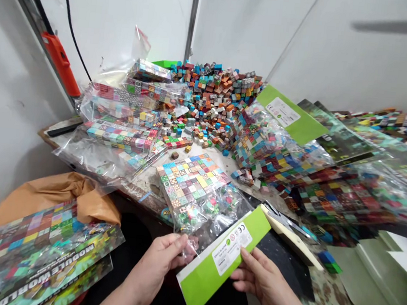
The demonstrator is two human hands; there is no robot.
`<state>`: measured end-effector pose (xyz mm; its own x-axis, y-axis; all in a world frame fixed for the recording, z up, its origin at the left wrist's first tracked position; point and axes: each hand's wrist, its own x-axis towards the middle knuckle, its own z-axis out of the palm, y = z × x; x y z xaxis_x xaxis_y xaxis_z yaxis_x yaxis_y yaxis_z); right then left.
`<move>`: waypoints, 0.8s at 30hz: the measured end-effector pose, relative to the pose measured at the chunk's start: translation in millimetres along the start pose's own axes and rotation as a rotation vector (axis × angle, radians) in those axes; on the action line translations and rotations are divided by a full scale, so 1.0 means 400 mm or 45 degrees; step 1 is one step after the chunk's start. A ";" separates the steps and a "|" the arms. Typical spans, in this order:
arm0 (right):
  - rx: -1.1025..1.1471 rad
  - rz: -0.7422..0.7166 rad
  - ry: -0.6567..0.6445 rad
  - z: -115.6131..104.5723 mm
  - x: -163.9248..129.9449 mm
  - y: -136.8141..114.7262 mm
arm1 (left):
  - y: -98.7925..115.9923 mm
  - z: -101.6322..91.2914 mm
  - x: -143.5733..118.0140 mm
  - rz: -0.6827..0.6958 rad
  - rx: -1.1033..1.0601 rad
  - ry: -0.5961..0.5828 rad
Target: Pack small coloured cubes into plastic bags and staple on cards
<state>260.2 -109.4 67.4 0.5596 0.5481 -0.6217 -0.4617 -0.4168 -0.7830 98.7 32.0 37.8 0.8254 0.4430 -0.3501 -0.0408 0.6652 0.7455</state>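
**Nearby, a bagged block set is held at its green header card**

Nearest the camera, both forearms are cut off by the lower edge of the frame. The left hand (155,268) is closed on the clear plastic bag (198,205), thumb on top; its fingertips are partly veiled by the crinkled film. The right hand (265,285) is pinched on the lower edge of the green header card (221,256), with the other fingers hidden beneath the card. The card is folded over the mouth of the bag and bears a white label whose print is too small to be read. Inside the bag, a flat sheet of small multicoloured cubes is seen, with loose green and pink pieces gathered at the near end. The bag is held low over the front edge of the surface (224,162), tilted toward the upper left.

At lower left, printed packs (40,252) are stacked on an orange cloth (57,193); their lettering is upside down and partly cut off. Farther back, more filled bags (121,134) lie at left, and others at right (331,185) are smeared by motion blur. Farthest off, a heap of loose cubes (216,100) is piled against the white wall.
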 end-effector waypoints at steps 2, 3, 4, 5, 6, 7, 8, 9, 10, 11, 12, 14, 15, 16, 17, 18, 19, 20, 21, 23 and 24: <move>-0.015 0.002 -0.008 0.003 -0.007 0.003 | 0.003 0.001 -0.002 0.017 0.002 -0.006; -0.021 0.006 -0.018 0.006 -0.011 0.003 | 0.004 0.001 -0.002 0.029 0.013 -0.008; -0.021 0.011 -0.035 0.008 -0.014 0.002 | 0.005 0.001 -0.002 0.038 0.026 -0.012; -0.014 0.012 -0.055 0.011 -0.016 0.001 | 0.006 0.001 -0.001 0.042 0.035 -0.020; -0.006 0.010 -0.074 0.014 -0.016 -0.001 | 0.006 0.002 -0.001 0.043 0.040 -0.029; 0.001 0.005 -0.087 0.017 -0.015 -0.004 | 0.005 0.003 0.000 0.040 0.048 -0.036; 0.004 -0.001 -0.098 0.020 -0.013 -0.007 | 0.004 0.003 0.000 0.034 0.063 -0.041; 0.000 -0.005 -0.100 0.022 -0.010 -0.010 | 0.001 0.004 0.001 0.023 0.085 -0.042; -0.008 -0.008 -0.096 0.025 -0.006 -0.013 | -0.002 0.005 0.001 0.005 0.112 -0.043; -0.016 -0.012 -0.093 0.028 -0.002 -0.015 | -0.006 0.006 0.001 -0.015 0.142 -0.042; -0.020 -0.019 -0.097 0.031 0.002 -0.016 | -0.010 0.006 0.001 -0.037 0.171 -0.039; -0.020 -0.037 -0.106 0.035 0.011 -0.016 | -0.019 0.007 0.000 -0.064 0.218 -0.019; -0.017 -0.047 -0.104 0.035 0.015 -0.014 | -0.022 0.007 -0.001 -0.070 0.230 -0.002; -0.014 -0.053 -0.100 0.035 0.019 -0.012 | -0.025 0.008 -0.002 -0.073 0.231 0.013; -0.011 -0.059 -0.091 0.034 0.023 -0.010 | -0.026 0.008 -0.005 -0.080 0.218 0.025; -0.010 -0.064 -0.081 0.032 0.027 -0.008 | -0.026 0.007 -0.009 -0.096 0.190 0.030; -0.008 -0.067 -0.075 0.030 0.031 -0.006 | -0.025 0.007 -0.015 -0.118 0.149 0.024; -0.004 -0.071 -0.073 0.028 0.035 -0.004 | -0.024 0.006 -0.021 -0.141 0.095 0.008; 0.001 -0.072 -0.075 0.026 0.039 -0.002 | -0.024 0.005 -0.028 -0.157 0.039 -0.013; 0.009 -0.071 -0.073 0.024 0.044 0.000 | -0.026 0.002 -0.044 -0.160 -0.037 -0.051; 0.015 -0.070 -0.072 0.023 0.046 0.002 | -0.029 0.001 -0.051 -0.143 -0.053 -0.060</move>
<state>263.8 -92.8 55.5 0.5443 0.6102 -0.5757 -0.4397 -0.3769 -0.8152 82.6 15.0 36.4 0.8515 0.3361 -0.4024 0.0312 0.7337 0.6787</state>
